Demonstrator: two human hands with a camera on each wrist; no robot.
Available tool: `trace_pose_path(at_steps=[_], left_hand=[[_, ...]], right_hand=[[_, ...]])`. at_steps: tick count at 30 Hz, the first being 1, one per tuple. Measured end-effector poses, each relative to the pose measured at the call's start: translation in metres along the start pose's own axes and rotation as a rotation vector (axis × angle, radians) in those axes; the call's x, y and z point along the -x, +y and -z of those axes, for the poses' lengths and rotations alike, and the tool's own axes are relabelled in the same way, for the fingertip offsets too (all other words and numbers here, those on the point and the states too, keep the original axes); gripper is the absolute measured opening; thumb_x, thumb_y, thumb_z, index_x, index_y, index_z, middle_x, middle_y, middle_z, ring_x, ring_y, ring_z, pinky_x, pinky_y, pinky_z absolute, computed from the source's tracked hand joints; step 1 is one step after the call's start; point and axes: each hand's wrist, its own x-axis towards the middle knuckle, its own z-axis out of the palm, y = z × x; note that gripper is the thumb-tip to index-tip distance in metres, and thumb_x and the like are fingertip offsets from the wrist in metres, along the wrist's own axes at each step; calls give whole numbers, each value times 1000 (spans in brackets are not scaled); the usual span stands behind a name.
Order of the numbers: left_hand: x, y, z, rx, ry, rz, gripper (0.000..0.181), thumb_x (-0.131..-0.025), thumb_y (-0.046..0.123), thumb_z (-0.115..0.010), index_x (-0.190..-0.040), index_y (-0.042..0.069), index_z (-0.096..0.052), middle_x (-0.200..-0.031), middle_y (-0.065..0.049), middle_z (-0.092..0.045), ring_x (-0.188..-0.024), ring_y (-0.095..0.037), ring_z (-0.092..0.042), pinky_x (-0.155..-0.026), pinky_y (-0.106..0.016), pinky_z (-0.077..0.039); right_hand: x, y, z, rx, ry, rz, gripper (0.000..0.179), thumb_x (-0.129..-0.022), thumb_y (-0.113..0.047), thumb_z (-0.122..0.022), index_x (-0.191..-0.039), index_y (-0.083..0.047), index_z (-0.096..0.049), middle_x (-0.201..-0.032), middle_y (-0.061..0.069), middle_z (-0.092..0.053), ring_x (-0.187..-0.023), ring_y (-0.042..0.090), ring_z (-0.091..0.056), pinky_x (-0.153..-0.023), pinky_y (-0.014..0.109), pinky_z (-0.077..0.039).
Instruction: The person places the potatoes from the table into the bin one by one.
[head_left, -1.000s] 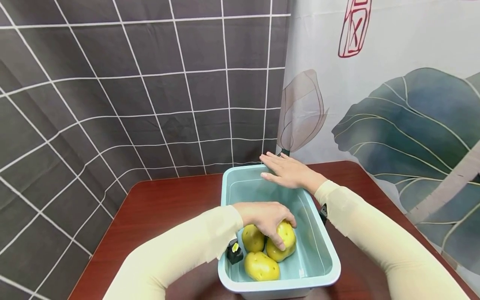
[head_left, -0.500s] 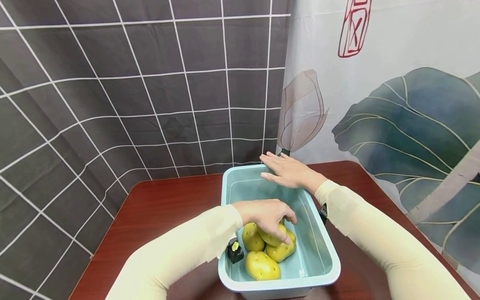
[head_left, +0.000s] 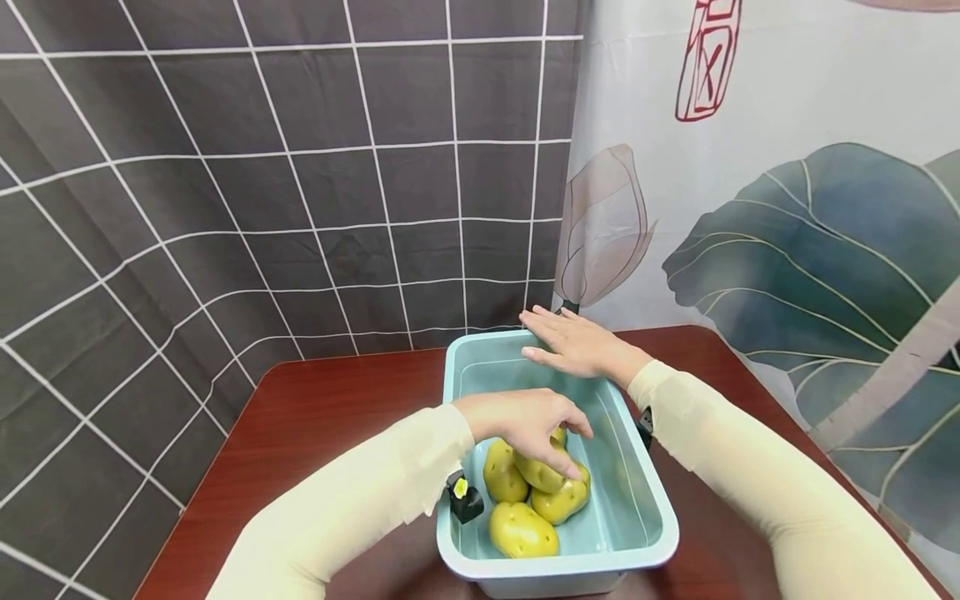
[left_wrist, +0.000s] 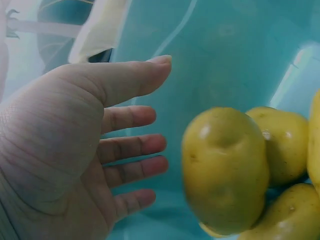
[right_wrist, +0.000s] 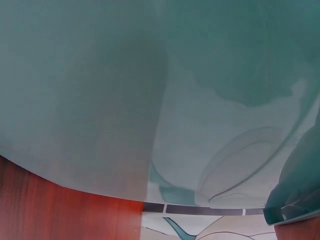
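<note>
Several yellow potatoes lie heaped in a light blue plastic tub (head_left: 633,533). Over the heap, my left hand (head_left: 525,421) has its thumb and fingers spread apart. The left wrist view shows that hand (left_wrist: 75,145) holding nothing, its fingertips a small gap from the nearest potato (left_wrist: 225,170). That potato (head_left: 538,473) leans on its neighbours, and another potato (head_left: 523,531) sits nearest the tub's front wall. My right hand (head_left: 577,343) rests with straight fingers on the tub's far right rim. The right wrist view shows mostly the tub's wall (right_wrist: 100,100), without the hand.
The tub stands on a reddish-brown table (head_left: 345,417). A dark gridded cloth (head_left: 300,167) hangs behind it, and a pale leaf-printed cloth (head_left: 810,250) hangs on the right. A black wrist device (head_left: 465,500) on my left arm overlaps the tub's left rim.
My left hand held a potato at the right of the heap, then let it go onto the middle. It has since drawn slightly up and left. The right hand has stayed put.
</note>
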Motion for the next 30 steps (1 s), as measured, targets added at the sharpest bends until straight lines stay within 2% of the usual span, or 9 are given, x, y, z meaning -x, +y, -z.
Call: trace_pose_path(at_steps=[10, 15, 18, 25, 30], left_hand=[[27, 8, 34, 8, 81, 19, 57, -84, 46, -70, -130, 14, -59, -126, 9, -59, -114, -2, -53, -98, -18, -38], [44, 3, 48, -14, 155, 24, 56, -85, 43, -71, -129, 12, -59, -126, 6, -60, -114, -4, -55, -98, -20, -40], [53, -2, 51, -19, 199, 22, 55, -85, 42, -71, -129, 12, -60, -125, 7, -61, -112, -5, -55, -97, -21, -42], [83, -18, 49, -26, 335, 44, 50, -86, 40, -70, -127, 13, -61, -123, 5, -62, -111, -10, -56, -96, -24, -42], [115, -27, 44, -12, 466, 123, 49, -84, 38, -72, -125, 13, -63, -119, 4, -64, -109, -10, -57, -95, -29, -44]], right_hand=[[-7, 7, 2, 11, -1, 16, 78, -96, -66, -26, -155, -16, -16, -159, 3, -18, -146, 19, -9, -115, 53, -7], [-10, 14, 5, 1, 13, 21, 75, -97, -64, -27, -154, -16, -19, -159, 2, -20, -146, 20, -9, -114, 53, -9], [-10, 17, 7, -56, 28, 16, 73, -98, -61, -28, -154, -15, -21, -158, 3, -21, -146, 21, -10, -114, 54, -8], [1, 25, 17, -329, 66, -24, 66, -101, -53, -29, -154, -14, -22, -159, 4, -19, -147, 21, -6, -115, 51, -3], [21, 36, 24, -348, 106, -34, 63, -103, -48, -30, -154, -13, -22, -159, 7, -18, -147, 27, -7, -115, 51, -5]])
